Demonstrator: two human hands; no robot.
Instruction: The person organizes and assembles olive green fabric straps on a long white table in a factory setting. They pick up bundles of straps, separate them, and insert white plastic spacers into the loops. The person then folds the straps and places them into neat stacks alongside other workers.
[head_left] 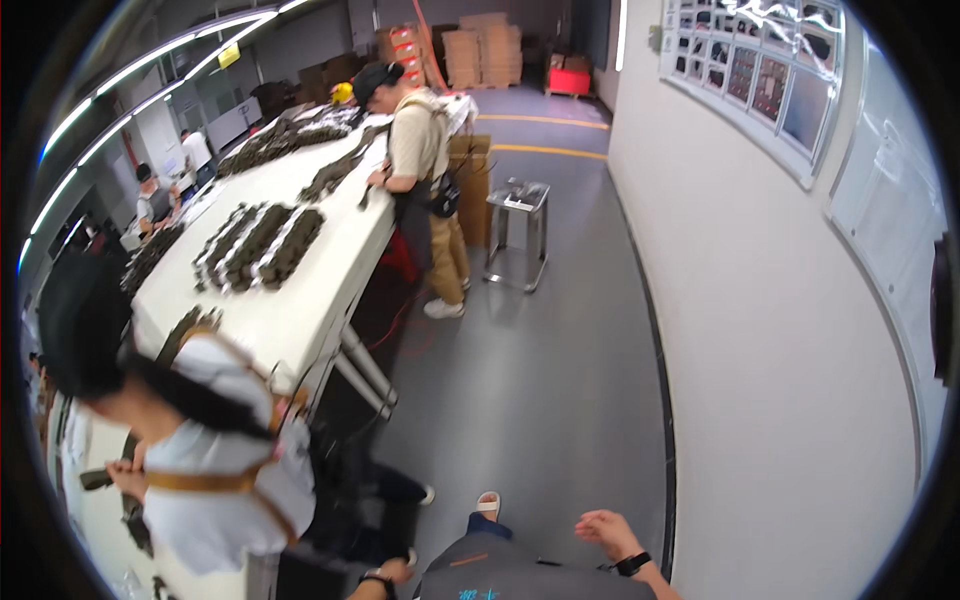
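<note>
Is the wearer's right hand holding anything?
No, the right hand hangs open and empty above the grey floor, with a dark watch on its wrist.

Factory floor, long white worktable (pixel 300 300) with rows of dark parts (pixel 262 245), stacked cardboard boxes (pixel 485 52), workers standing alongside

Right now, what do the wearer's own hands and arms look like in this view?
Both are bare, with no gloves or sleeves showing. The right hand has a black watch-like band on its wrist. The left hand, at the lower edge, has a dark wristband too. No cables or markings are visible.
</note>
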